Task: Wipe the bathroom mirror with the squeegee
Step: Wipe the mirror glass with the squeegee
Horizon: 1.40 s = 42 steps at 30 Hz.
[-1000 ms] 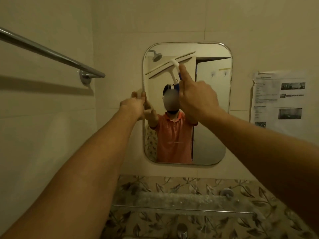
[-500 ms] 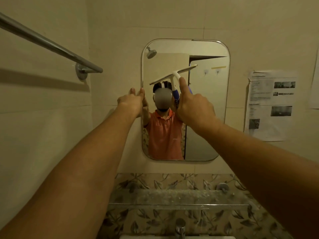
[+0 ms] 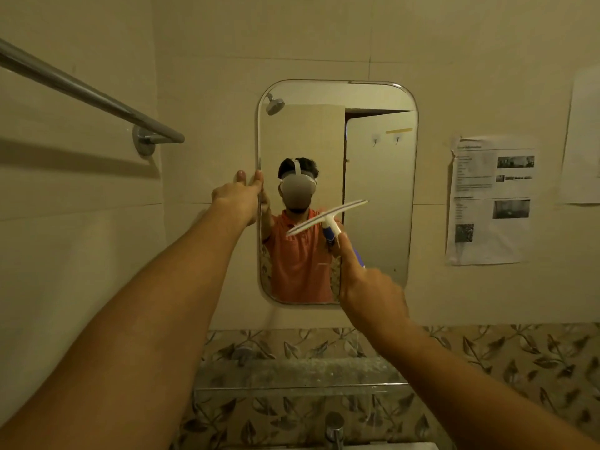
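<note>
White squeegee [image 3: 328, 217] is gripped by its blue handle in the right hand [image 3: 370, 287], index finger laid along it. Blade is tilted, right end up, just above the grip, at mid mirror [image 3: 380, 190]. Left hand [image 3: 237, 196] is held straight-fingered against the mirror's left edge.

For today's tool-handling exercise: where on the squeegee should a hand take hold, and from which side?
Grip the handle, coming from below: it juts down from the middle of the tilted blade, leaving the blade free on the mirror. The right hand holds it so, forefinger along the handle.
</note>
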Each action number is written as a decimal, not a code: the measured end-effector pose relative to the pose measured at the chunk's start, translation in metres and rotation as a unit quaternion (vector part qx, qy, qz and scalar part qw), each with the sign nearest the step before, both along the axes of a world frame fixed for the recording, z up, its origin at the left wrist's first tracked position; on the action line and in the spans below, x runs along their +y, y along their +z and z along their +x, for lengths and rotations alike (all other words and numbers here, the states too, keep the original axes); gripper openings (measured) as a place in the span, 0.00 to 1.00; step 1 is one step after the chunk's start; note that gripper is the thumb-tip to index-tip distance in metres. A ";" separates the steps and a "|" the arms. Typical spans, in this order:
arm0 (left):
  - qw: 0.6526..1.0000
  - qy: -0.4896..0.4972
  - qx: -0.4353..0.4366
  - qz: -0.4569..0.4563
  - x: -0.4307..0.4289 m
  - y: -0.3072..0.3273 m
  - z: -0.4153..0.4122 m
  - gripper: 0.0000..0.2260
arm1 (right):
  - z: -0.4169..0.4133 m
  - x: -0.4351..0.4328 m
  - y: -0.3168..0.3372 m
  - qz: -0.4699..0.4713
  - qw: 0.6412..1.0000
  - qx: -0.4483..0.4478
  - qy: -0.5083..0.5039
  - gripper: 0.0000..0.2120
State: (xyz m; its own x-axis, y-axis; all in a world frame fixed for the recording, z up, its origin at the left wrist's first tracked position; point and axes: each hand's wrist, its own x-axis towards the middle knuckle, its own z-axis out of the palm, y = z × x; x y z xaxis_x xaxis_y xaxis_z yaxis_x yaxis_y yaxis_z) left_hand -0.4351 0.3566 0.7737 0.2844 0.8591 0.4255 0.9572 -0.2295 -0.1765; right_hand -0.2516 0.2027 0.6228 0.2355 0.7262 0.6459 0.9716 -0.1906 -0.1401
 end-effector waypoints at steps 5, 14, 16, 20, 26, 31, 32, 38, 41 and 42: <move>1.000 -0.001 -0.008 -0.002 -0.003 0.001 0.001 0.38 | 0.001 -0.015 -0.034 -0.037 0.999 0.013 -0.026 0.42; 1.000 -0.003 -0.010 -0.011 -0.004 0.000 0.000 0.38 | 0.004 -0.028 -0.057 -0.086 0.995 0.032 -0.022 0.36; 1.000 -0.001 -0.011 -0.013 -0.004 -0.001 0.001 0.37 | 0.005 -0.030 -0.048 -0.068 0.996 0.056 0.005 0.32; 1.000 -0.002 -0.019 -0.007 -0.001 0.003 0.001 0.39 | 0.006 -0.024 0.027 0.044 0.994 0.080 0.059 0.29; 1.000 0.000 -0.018 -0.007 0.002 0.002 0.002 0.40 | -0.008 0.006 0.149 0.118 0.988 0.081 0.067 0.26; 1.000 -0.006 -0.020 0.001 0.005 0.003 0.004 0.41 | -0.021 0.024 0.182 0.122 0.988 0.091 0.032 0.31; 1.000 -0.005 -0.018 0.003 0.005 0.004 0.005 0.41 | -0.024 0.026 0.181 0.123 0.988 0.092 0.027 0.32; 1.000 -0.013 -0.004 0.007 0.005 0.004 0.002 0.42 | -0.034 0.032 0.166 0.116 0.986 0.117 -0.002 0.36; 1.000 -0.014 -0.001 0.014 0.006 0.001 0.001 0.41 | -0.041 0.033 0.150 0.122 0.983 0.136 0.001 0.36; 1.000 -0.015 0.002 0.018 0.006 0.001 0.001 0.41 | -0.044 0.033 0.141 0.123 0.982 0.142 0.002 0.36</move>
State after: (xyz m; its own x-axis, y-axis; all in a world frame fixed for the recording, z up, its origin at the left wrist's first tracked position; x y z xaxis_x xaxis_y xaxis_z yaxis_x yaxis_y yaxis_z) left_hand -0.4340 0.3629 0.7744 0.3113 0.8344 0.4548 0.9493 -0.2509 -0.1894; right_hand -0.2954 0.2353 0.7641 0.4294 0.5575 0.7105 0.8872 -0.1132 -0.4474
